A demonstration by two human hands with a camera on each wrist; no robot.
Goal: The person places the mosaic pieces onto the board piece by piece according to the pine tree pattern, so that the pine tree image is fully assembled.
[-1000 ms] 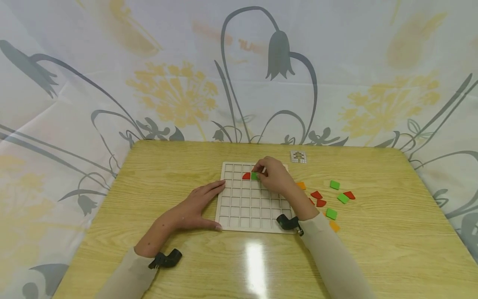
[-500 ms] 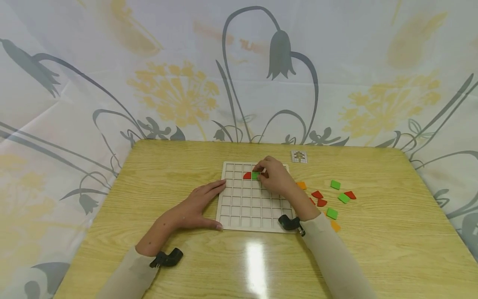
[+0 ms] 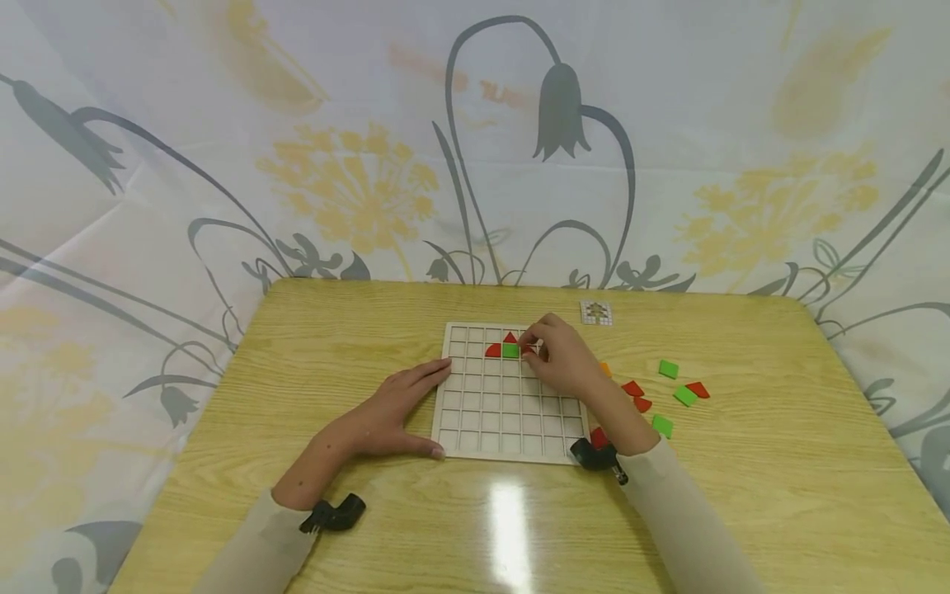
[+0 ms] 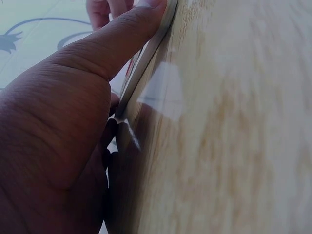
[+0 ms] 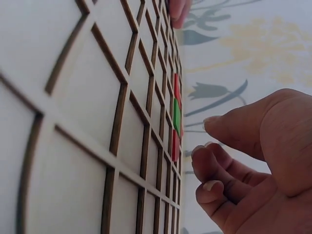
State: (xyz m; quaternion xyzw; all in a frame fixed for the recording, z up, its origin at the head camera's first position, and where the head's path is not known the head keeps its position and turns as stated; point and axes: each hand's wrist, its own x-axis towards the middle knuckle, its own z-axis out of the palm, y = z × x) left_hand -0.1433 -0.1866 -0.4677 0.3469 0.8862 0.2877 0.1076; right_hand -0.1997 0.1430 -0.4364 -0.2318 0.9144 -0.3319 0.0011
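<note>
A pale wooden grid board (image 3: 490, 404) lies flat on the table. Near its far side, a green square (image 3: 510, 351) sits between two red pieces, the left one a red quarter-round (image 3: 493, 351). A red triangle (image 3: 510, 337) is in the cell beyond the green square. My right hand (image 3: 562, 359) hovers over the right red piece (image 3: 526, 350), partly hiding it. In the right wrist view, thumb and fingers stand apart with nothing between them. My left hand (image 3: 386, 417) rests along the board's left edge, fingers straight, thumb (image 4: 126, 36) against the near-left corner.
A small patterned card (image 3: 596, 313) lies beyond the board's far-right corner. Right of the board are several loose pieces, among them a green square (image 3: 669, 369), a red piece (image 3: 632, 388) and an orange piece (image 3: 605, 369). A patterned cloth (image 3: 475, 165) hangs behind the table.
My right hand has drawn back slightly to the right, uncovering the red triangle and more of the green square. The left hand keeps its place at the board's edge.
</note>
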